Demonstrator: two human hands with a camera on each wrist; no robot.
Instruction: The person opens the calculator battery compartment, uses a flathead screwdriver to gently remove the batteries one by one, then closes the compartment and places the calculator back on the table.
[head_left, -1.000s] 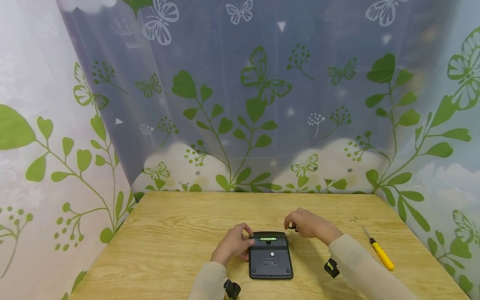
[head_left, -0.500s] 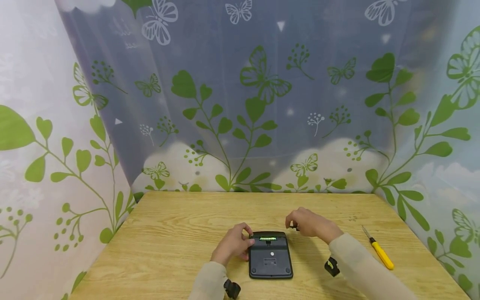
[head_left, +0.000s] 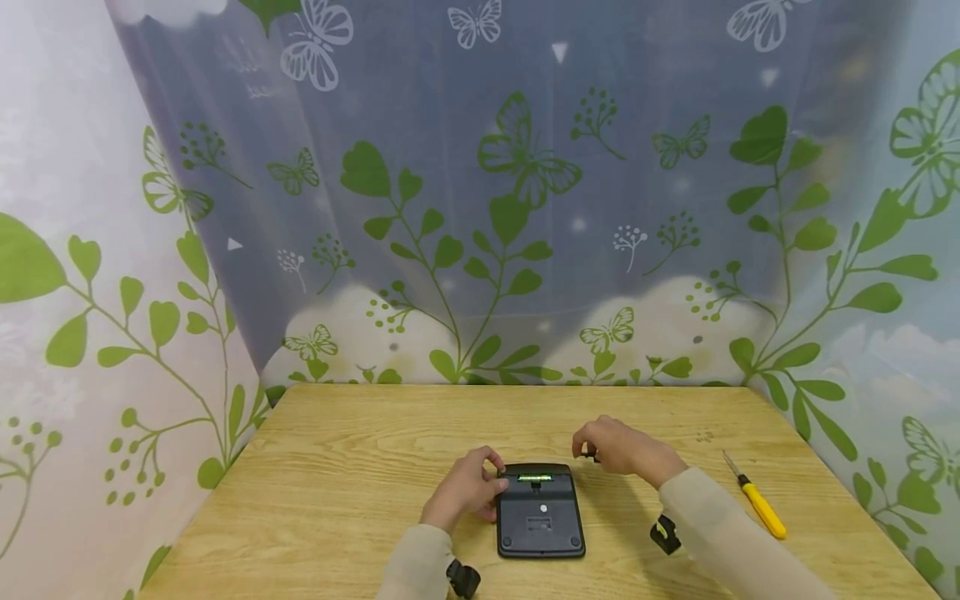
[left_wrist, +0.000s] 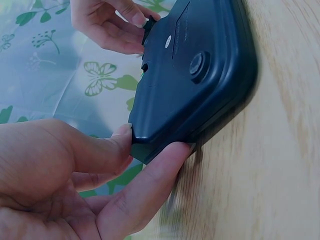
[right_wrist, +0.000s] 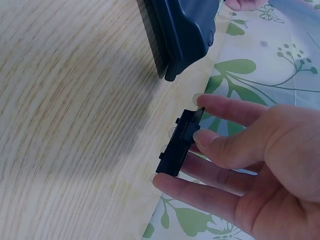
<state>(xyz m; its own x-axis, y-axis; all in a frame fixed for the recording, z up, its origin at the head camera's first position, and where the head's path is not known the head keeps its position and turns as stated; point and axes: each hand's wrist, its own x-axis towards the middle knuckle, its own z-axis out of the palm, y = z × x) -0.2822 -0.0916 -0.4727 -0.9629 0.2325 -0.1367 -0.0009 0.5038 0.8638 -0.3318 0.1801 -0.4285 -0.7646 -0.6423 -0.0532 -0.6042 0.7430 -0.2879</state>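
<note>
A dark calculator (head_left: pixel 540 529) lies back side up on the table, its keys hidden beneath. Near its far edge the battery compartment is uncovered, and a green battery (head_left: pixel 535 478) lies across it. My left hand (head_left: pixel 467 487) pinches the calculator's far left corner between thumb and fingers; the left wrist view shows this corner close up. Just beyond the far right corner, my right hand (head_left: pixel 617 446) holds a small black battery cover (right_wrist: pixel 176 147) by thumb and fingertips, apart from the calculator. Small tabs stick out along one edge of the cover.
A yellow-handled screwdriver (head_left: pixel 759 504) lies on the wooden table (head_left: pixel 360 450) to the right of my right forearm. Cloth curtains (head_left: pixel 420 208) printed with leaves and butterflies hang behind the table and on both sides.
My right hand has shifted very slightly to the right with the battery cover. The left hand and the calculator stay in place.
</note>
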